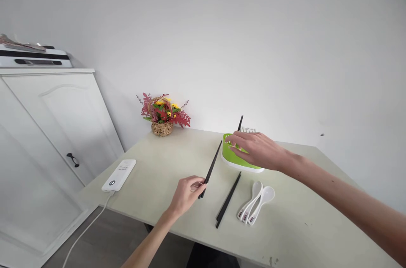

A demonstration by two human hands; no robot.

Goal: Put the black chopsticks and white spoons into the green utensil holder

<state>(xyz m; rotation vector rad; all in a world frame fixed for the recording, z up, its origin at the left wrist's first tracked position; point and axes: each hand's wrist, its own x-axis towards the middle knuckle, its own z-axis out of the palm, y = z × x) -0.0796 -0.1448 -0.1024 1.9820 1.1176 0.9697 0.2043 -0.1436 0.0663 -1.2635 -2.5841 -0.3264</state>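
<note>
My left hand point(187, 194) is closed around a pair of black chopsticks point(213, 165), tilted with their thin ends up. Over the green utensil holder point(236, 158) with its white base, my right hand point(256, 146) has its fingers apart and seems to hold nothing. A black chopstick end point(240, 122) rises behind that hand; its lower part is hidden, as is much of the holder's top. More black chopsticks point(229, 200) lie on the table between my hands. To their right rest white spoons point(264, 197), handles towards me.
On the pale table point(152, 170), a wicker basket of artificial flowers point(162, 126) stands against the wall. A white power bank point(119, 175) with a cable point(91, 221) lies at the left edge. The white cabinet point(60, 132) stands beyond that edge.
</note>
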